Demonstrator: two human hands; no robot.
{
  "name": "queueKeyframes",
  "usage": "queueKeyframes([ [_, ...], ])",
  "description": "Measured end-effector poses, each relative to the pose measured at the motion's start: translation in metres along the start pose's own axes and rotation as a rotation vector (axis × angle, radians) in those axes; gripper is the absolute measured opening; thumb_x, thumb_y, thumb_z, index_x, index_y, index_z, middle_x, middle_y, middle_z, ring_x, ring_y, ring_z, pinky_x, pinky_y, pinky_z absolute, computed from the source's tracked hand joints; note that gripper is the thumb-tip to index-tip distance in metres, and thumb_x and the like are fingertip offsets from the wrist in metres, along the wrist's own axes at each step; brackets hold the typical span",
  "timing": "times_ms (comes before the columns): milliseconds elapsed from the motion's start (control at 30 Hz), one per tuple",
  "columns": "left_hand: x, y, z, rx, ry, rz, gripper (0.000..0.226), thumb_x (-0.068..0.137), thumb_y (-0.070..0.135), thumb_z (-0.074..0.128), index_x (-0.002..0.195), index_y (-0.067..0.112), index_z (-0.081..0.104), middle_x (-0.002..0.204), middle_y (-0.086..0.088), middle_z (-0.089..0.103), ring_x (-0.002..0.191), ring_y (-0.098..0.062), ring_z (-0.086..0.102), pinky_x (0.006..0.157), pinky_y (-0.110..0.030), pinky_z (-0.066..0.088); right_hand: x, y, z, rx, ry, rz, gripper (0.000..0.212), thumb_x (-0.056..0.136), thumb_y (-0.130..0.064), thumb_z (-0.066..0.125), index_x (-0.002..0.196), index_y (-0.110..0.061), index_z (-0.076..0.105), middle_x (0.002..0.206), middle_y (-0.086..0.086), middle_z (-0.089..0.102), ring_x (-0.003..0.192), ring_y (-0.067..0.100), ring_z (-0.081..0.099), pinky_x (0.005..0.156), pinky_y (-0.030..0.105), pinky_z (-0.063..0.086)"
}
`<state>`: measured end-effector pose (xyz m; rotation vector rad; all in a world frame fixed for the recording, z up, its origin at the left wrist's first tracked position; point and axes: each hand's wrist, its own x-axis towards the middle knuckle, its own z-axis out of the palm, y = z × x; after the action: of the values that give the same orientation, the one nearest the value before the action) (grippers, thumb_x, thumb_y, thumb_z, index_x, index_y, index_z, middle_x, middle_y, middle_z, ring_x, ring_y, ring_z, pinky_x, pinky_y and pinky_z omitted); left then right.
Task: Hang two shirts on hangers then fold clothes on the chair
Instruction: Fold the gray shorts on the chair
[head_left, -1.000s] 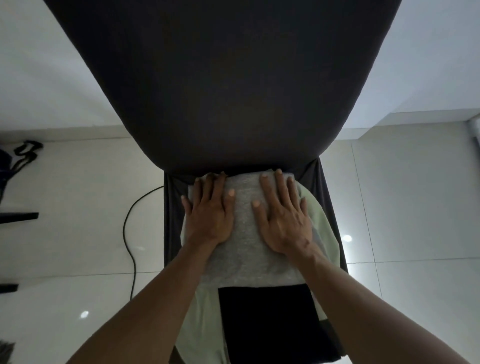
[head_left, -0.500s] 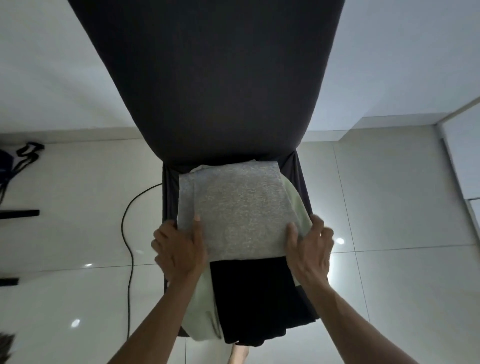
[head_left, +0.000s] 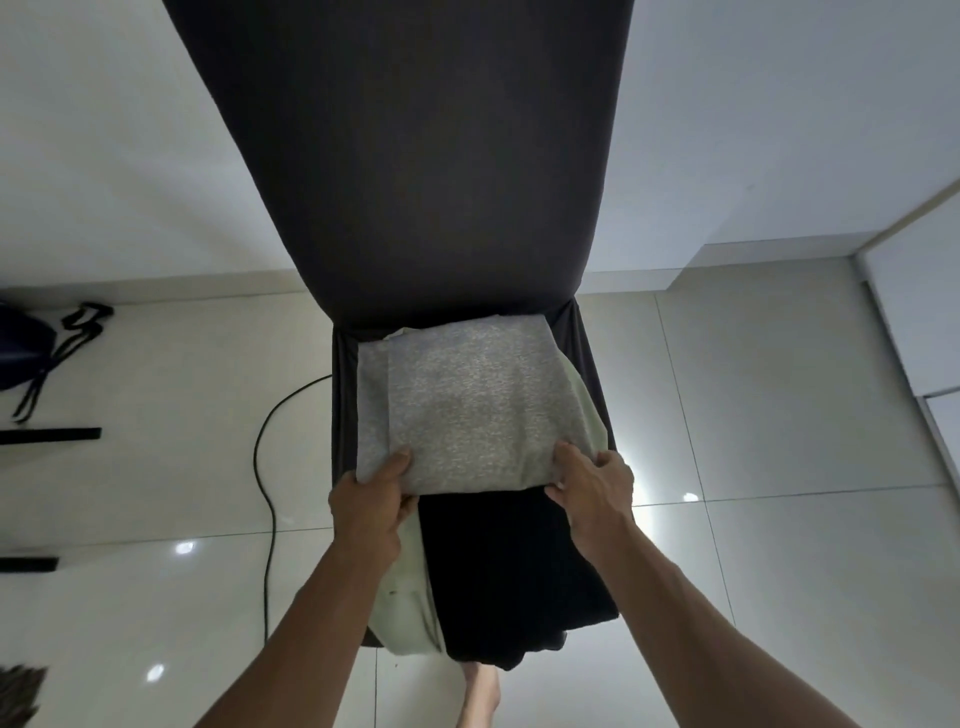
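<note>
Head view: both hands pinch the near edge of the folded grey garment (head_left: 467, 405) on the chair (head_left: 431, 156) seat, left hand (head_left: 371, 512) grip at its left corner, right hand (head_left: 592, 501) grip at its right. It lies over a pale green garment (head_left: 408, 597) and a black garment (head_left: 509, 571).

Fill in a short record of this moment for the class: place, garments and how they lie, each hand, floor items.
Place: dark-covered chair
Top garment: folded grey shirt
Beneath: pale green garment, black garment
Left hand: grips grey shirt's near-left corner
Right hand: grips its near-right corner
Floor: black cable, dark bag
</note>
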<state>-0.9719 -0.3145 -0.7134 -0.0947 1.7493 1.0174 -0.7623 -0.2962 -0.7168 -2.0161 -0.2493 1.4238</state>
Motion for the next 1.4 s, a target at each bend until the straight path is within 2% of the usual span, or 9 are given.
queueKeyframes([
  [167, 0.011, 0.027, -0.011, -0.112, -0.202, -0.227, 0.036, 0.080, 0.010, 0.077, 0.114, 0.008, 0.066, 0.115, -0.014, 0.070, 0.101, -0.030, 0.068, 0.081, -0.046, 0.057, 0.010, -0.028, -0.008, 0.410, -0.226, 0.178, 0.052, 0.084, -0.010, 0.074, 0.129, -0.006, 0.048, 0.126, 0.017, 0.055, 0.107, 0.035, 0.064, 0.081, 0.048, 0.061],
  [333, 0.040, 0.054, -0.016, 0.107, -0.276, -0.305, 0.042, 0.081, 0.024, 0.078, 0.118, 0.010, 0.063, 0.115, -0.018, 0.067, 0.107, -0.035, 0.066, 0.096, -0.056, 0.053, 0.036, -0.058, -0.013, 0.095, -0.507, 0.333, 0.071, 0.075, -0.058, 0.071, 0.124, -0.007, 0.062, 0.106, 0.010, 0.067, 0.089, 0.026, 0.066, 0.065, 0.035, 0.056],
  [433, 0.059, 0.060, -0.016, 0.137, -0.326, -0.317, 0.050, 0.078, 0.018, 0.076, 0.125, 0.008, 0.063, 0.118, -0.015, 0.071, 0.109, -0.032, 0.067, 0.083, -0.051, 0.060, 0.054, -0.068, 0.002, -0.028, -0.596, 0.348, 0.077, 0.074, -0.063, 0.073, 0.127, -0.008, 0.064, 0.112, 0.012, 0.072, 0.102, 0.030, 0.070, 0.080, 0.042, 0.057],
  [600, 0.086, 0.065, -0.019, 0.235, -0.382, -0.359, 0.055, 0.076, 0.024, 0.081, 0.126, 0.006, 0.064, 0.119, -0.014, 0.071, 0.103, -0.030, 0.069, 0.080, -0.046, 0.062, 0.068, -0.081, 0.027, -0.231, -0.591, 0.344, 0.070, 0.069, -0.053, 0.084, 0.124, -0.014, 0.065, 0.112, 0.015, 0.074, 0.104, 0.035, 0.072, 0.096, 0.052, 0.054],
  [700, 0.095, 0.076, -0.023, 0.336, -0.516, -0.433, 0.087, 0.038, 0.014, 0.102, 0.117, -0.002, 0.070, 0.119, -0.020, 0.070, 0.092, -0.032, 0.073, 0.077, -0.043, 0.063, 0.072, -0.086, 0.033, -0.300, -0.554, 0.338, 0.060, 0.075, -0.039, 0.084, 0.123, -0.011, 0.063, 0.110, 0.016, 0.075, 0.100, 0.035, 0.072, 0.090, 0.051, 0.057],
  [800, 0.097, 0.088, -0.025, 0.405, -0.627, -0.449, 0.081, 0.023, 0.007, 0.102, 0.100, -0.004, 0.077, 0.116, -0.024, 0.070, 0.091, -0.035, 0.074, 0.071, -0.041, 0.063, 0.073, -0.089, 0.033, -0.330, -0.533, 0.321, 0.057, 0.075, -0.024, 0.085, 0.123, -0.008, 0.061, 0.111, 0.018, 0.074, 0.099, 0.037, 0.072, 0.086, 0.053, 0.058],
  [967, 0.079, 0.104, -0.017, 0.459, -0.680, -0.354, 0.108, 0.019, 0.011, 0.103, 0.118, -0.007, 0.065, 0.110, -0.025, 0.071, 0.089, -0.036, 0.074, 0.065, -0.041, 0.061, 0.064, -0.088, 0.035, -0.303, -0.557, 0.295, 0.050, 0.077, 0.004, 0.076, 0.124, -0.002, 0.061, 0.113, 0.021, 0.072, 0.099, 0.039, 0.071, 0.084, 0.054, 0.059],
  [1267, 0.022, 0.114, -0.017, 0.519, -0.698, -0.186, 0.109, 0.017, 0.025, 0.104, 0.116, -0.001, 0.068, 0.109, -0.021, 0.073, 0.087, -0.033, 0.074, 0.065, -0.039, 0.061, 0.019, -0.076, -0.010, -0.232, -0.683, 0.216, 0.077, 0.056, 0.006, 0.083, 0.129, -0.004, 0.060, 0.125, 0.021, 0.067, 0.113, 0.042, 0.066, 0.096, 0.061, 0.052],
  [1400, -0.033, 0.107, -0.014, 0.478, -0.787, -0.161, 0.087, 0.020, 0.029, 0.104, 0.099, 0.002, 0.078, 0.105, -0.022, 0.073, 0.084, -0.035, 0.074, 0.066, -0.042, 0.061, -0.026, -0.075, -0.070, -0.152, -0.747, 0.139, 0.072, 0.060, 0.006, 0.079, 0.128, 0.000, 0.059, 0.125, 0.021, 0.067, 0.114, 0.041, 0.066, 0.101, 0.059, 0.050],
])
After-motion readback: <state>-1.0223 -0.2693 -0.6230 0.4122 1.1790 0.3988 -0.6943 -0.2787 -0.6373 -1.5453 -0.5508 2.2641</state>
